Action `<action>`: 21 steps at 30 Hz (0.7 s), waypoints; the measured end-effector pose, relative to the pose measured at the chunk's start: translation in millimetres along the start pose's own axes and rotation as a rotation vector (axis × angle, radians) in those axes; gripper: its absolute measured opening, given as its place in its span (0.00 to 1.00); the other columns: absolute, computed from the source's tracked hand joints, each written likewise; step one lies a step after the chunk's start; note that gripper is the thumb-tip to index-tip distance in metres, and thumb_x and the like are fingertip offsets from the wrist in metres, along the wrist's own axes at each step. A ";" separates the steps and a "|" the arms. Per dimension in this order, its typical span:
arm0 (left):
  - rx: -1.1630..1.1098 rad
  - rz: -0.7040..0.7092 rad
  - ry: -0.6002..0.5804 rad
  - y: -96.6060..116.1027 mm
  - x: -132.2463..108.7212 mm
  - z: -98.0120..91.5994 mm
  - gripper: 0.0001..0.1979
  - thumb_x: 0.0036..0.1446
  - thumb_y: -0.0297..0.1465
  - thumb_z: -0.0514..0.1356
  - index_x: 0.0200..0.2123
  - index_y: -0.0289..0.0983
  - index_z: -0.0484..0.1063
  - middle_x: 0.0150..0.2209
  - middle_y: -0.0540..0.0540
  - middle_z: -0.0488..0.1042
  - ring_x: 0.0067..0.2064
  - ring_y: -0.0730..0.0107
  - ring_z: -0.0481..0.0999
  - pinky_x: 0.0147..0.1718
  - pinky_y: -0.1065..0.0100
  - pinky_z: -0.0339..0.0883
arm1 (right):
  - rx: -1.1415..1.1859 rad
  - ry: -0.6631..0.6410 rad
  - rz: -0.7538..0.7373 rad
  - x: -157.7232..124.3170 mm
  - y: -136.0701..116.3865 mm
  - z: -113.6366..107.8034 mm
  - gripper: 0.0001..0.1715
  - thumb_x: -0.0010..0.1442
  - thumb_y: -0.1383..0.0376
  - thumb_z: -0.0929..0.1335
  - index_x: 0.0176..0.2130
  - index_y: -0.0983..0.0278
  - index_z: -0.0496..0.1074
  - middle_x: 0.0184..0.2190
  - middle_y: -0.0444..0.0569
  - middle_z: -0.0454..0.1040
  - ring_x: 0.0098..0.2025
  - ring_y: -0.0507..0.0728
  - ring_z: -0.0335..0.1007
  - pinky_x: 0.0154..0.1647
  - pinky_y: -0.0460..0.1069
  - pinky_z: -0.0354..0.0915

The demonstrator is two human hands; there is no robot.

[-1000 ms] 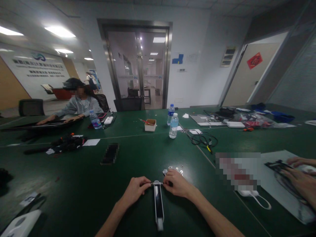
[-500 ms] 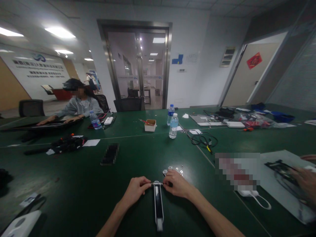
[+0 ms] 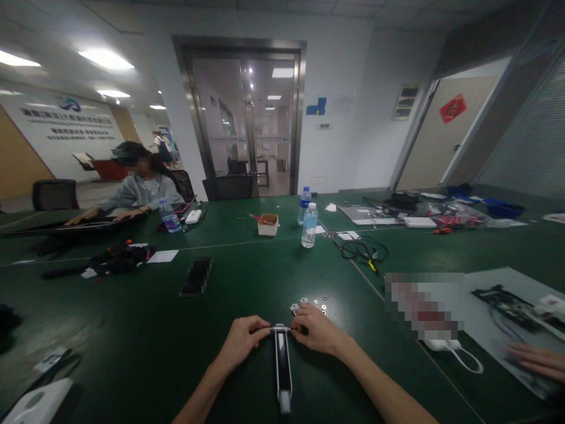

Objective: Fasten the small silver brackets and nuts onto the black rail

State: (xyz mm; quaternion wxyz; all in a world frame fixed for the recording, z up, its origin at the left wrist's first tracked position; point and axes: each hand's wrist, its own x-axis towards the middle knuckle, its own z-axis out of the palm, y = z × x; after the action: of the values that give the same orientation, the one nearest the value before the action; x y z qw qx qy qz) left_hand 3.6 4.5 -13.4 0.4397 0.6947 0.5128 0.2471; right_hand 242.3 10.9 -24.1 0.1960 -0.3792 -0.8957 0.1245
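Observation:
A long narrow metal rail with a black inside lies on the green table, pointing away from me. A thin metal rod crosses its far end. My left hand pinches the rod's left end with closed fingers. My right hand pinches the rod's right end, fingers closed too. Small washers and metal bits lie just beyond my right hand.
A dark phone lies ahead on the left, two water bottles and a small box farther back. Black cables lie to the right. Another person's hand rests on a grey mat at right. A seated person works at far left.
My hands and the rail have stayed put. The other person's hands at the right edge have pulled back and down, off the black board on the mat.

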 end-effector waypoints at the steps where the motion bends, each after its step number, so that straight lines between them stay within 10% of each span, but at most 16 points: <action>1: -0.002 0.000 0.002 -0.3 0.1 0.2 0.19 0.53 0.41 0.59 0.38 0.32 0.78 0.33 0.45 0.77 0.26 0.71 0.69 0.25 0.72 0.62 | -0.002 -0.004 0.002 0.3 -0.6 -0.9 0.06 0.57 0.70 0.67 0.28 0.64 0.73 0.26 0.45 0.71 0.33 0.54 0.64 0.41 0.49 0.58; 21: 0.013 0.004 -0.034 7.5 -2.8 1.2 0.15 0.55 0.38 0.58 0.37 0.33 0.77 0.35 0.45 0.80 0.30 0.66 0.75 0.25 0.71 0.65 | 0.013 0.008 0.003 2.0 -7.2 -6.7 0.06 0.57 0.70 0.67 0.29 0.64 0.73 0.25 0.45 0.71 0.33 0.53 0.64 0.39 0.48 0.59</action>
State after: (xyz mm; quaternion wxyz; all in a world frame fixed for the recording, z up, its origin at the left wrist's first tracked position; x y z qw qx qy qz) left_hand 7.3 0.8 -7.1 0.4435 0.7027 0.5053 0.2329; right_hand 239.5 8.0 -14.9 0.2017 -0.3797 -0.8935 0.1291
